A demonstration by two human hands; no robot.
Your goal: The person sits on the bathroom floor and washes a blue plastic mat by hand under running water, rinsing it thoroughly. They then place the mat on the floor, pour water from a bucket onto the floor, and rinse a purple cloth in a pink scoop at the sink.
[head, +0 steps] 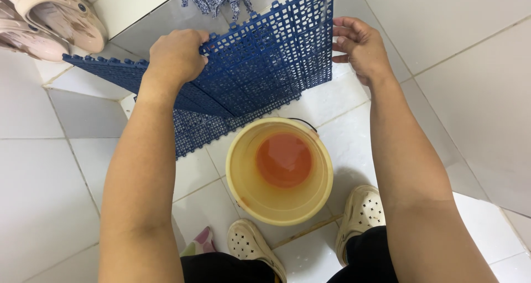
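Hands hold a blue plastic grid mat [265,61] tilted up off the white tiled floor [44,205]. The left hand [176,55] is clenched over the mat's top edge, fingers curled behind it; the right hand [359,46] grips the mat's right edge with its fingers wrapped around. More blue mat sections [110,73] lie flat beneath and to the left. A yellow bucket [238,178] with an orange bottom stands on the floor just below the lifted mat, between the arms. Two perforated white clogs [362,214] are planted beside the bucket. Pink sandals [50,17] lie at the floor's upper left corner.
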